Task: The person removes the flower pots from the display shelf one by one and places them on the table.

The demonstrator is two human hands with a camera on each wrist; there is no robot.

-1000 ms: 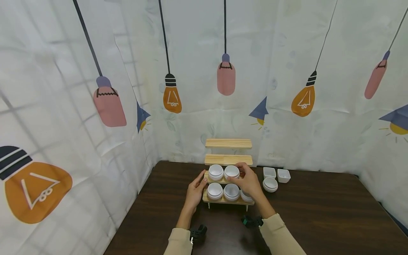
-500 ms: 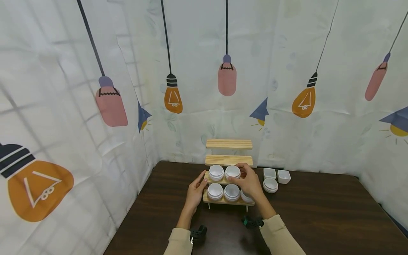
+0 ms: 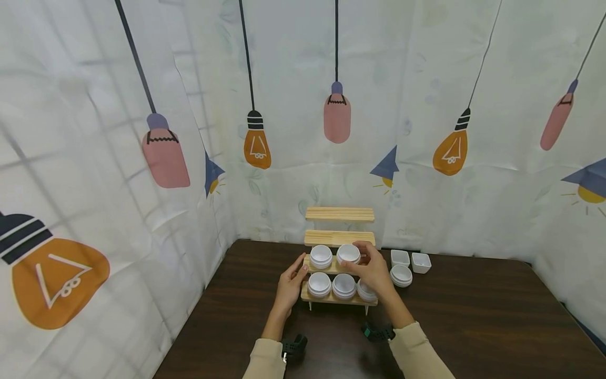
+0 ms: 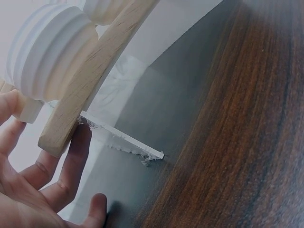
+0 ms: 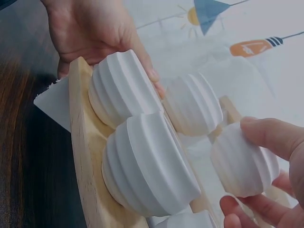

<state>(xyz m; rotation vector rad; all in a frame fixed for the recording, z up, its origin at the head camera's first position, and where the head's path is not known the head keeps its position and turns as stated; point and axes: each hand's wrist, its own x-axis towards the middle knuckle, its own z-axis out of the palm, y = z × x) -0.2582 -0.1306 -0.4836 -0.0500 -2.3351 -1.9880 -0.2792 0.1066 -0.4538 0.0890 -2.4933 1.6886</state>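
Observation:
A tiered wooden stand (image 3: 339,238) with clear supports bears white ribbed round bowls on its two lower tiers. My left hand (image 3: 286,288) holds the stand's left end, fingers against the lowest board (image 4: 97,71) in the left wrist view. On the second tier, my right hand (image 3: 373,267) pinches the right-hand ribbed bowl (image 5: 237,164) between thumb and fingers. Left of it sits another bowl (image 3: 321,257), with a gap between them. Along the lowest tier stand a left bowl (image 3: 319,285), a middle bowl (image 3: 344,286) and a right bowl (image 3: 365,290), the last partly behind my right hand.
Right of the stand, two square white dishes (image 3: 421,262) and a round white bowl (image 3: 401,275) stand on the dark wooden table (image 3: 464,316). The stand's upper two boards bear nothing. A white curtain (image 3: 293,184) printed with lamps hangs behind the table.
My right hand has shifted slightly right with the second-tier bowl, widening the gap to the bowl on its left. My left hand has stayed on the stand's end.

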